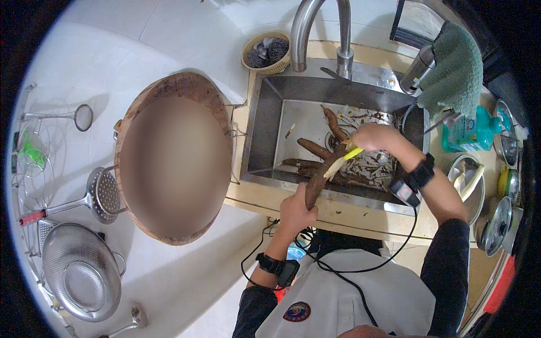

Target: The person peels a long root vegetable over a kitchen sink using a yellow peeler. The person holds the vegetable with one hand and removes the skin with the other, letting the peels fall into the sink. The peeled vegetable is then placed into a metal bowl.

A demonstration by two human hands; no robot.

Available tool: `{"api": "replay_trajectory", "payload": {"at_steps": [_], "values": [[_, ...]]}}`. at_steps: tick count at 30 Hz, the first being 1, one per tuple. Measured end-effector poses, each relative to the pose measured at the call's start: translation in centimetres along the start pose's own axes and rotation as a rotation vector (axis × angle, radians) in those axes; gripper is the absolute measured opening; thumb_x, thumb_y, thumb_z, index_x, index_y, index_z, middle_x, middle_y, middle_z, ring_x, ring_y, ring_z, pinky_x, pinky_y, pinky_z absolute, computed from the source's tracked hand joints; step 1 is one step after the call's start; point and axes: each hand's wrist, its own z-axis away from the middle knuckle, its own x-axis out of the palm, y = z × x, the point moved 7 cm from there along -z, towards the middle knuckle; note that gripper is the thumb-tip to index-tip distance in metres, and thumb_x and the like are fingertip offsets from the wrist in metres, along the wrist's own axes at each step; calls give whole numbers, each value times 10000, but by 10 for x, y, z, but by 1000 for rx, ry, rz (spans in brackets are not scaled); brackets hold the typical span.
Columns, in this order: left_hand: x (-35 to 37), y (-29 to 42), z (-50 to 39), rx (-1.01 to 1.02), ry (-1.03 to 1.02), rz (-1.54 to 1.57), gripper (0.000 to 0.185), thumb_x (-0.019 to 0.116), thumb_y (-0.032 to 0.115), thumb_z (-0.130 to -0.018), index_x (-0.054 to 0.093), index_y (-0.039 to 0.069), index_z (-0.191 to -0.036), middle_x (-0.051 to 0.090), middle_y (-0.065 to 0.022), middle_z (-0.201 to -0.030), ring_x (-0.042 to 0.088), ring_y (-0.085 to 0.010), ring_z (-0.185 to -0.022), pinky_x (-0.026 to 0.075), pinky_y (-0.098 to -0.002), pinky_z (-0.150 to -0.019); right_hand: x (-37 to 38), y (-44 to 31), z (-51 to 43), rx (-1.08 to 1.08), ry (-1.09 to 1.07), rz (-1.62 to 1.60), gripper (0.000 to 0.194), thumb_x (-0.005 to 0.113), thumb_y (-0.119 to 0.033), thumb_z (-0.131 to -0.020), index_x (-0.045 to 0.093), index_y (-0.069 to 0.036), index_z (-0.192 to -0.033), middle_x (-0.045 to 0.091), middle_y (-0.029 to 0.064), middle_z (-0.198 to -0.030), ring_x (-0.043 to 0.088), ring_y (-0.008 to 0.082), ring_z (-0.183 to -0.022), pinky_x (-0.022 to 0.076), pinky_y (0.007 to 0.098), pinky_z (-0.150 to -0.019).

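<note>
My left hand (297,216) grips the lower end of a long brown cassava root (315,189) over the front edge of the steel sink (258,139). A pale patch on this root shows where the skin is off. My right hand (374,137), slightly blurred, holds a small tool with a yellow handle (353,154) against the root's upper part; its working end is hard to make out. More unpeeled cassava roots (312,148) lie in the sink beyond and beneath the held one. Strips of peel (365,164) cover the sink floor around the drain.
A curved steel faucet (304,34) rises behind the sink, beside a basket of scrubbers (267,53). A green cloth (454,72) hangs at right near a teal bottle (467,131). A bowl (467,181) there holds peeled pieces. A round wooden board (200,86) stands left.
</note>
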Motion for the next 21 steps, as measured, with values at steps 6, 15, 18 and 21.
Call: {"api": "replay_trajectory", "payload": {"at_steps": [6,15,18,21], "values": [[-3,-6,0,-64,-33,-132,555,609,159,-590,411,64,-1100,581,-199,-681,578,-389,-656,455,-460,-598,-18,23,9,209,527,73,371,381,-293,-818,646,-47,-735,619,168,-689,631,278,-648,493,412,-560],[1,3,1,60,-108,-35,488,597,152,-597,433,68,-1049,579,-195,-678,575,-385,-659,450,-462,-601,-10,-99,59,-669,838,166,231,522,-283,-722,605,-117,-584,515,91,-438,537,268,-388,421,384,-368],[-4,0,11,105,-132,-3,473,600,148,-598,446,73,-1038,583,-186,-689,578,-377,-680,452,-451,-607,19,-26,18,-381,497,417,203,508,-262,-734,641,-132,-651,577,85,-531,594,219,-500,457,392,-455],[-14,-11,20,84,-134,-13,457,602,140,-599,457,75,-1028,585,-176,-692,580,-369,-690,455,-442,-610,29,69,7,68,307,450,241,476,-252,-760,653,-112,-676,618,95,-630,619,242,-596,481,413,-572]]}}
